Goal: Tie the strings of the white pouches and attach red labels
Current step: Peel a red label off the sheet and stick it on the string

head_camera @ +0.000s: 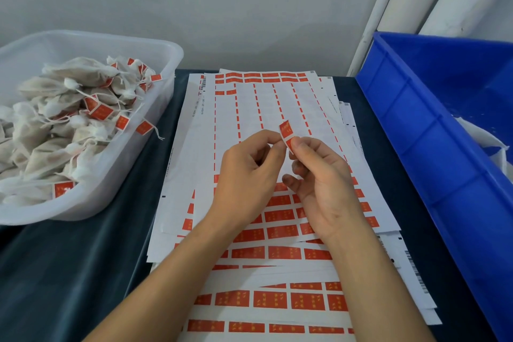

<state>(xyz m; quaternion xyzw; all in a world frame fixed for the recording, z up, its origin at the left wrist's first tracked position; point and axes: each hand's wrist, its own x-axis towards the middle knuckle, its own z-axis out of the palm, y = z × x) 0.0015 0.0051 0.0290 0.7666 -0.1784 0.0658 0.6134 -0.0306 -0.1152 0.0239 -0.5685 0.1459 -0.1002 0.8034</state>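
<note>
Red label (pixel 286 133): we held one peeled label above the stack of label sheets (pixel 258 125), raised clear of the top sheet. Our left hand (pixel 249 175) pinched its lower edge between thumb and forefinger, a narrow grip closed on the label. Our right hand (pixel 322 186) pinched the same lower end from the other side, the thumb pressed on the red face. Both grips were closed on the one label; neither held a pouch or a string.

White pouches (pixel 55 125) lay heaped in the translucent tub (pixel 155 47) at the left of the tabletop (pixel 83 244), most of those in view already tied and tagged red. A blue crate (pixel 433 130) stood at the right, with some white material at its near edge; we could not tell what it was.

We judged the step in hand to be the labelling stage, with the label freed but not yet attached. The next move would call for a pouch string laid across the adhesive side, then the label folded shut over it with the edges aligned.
</note>
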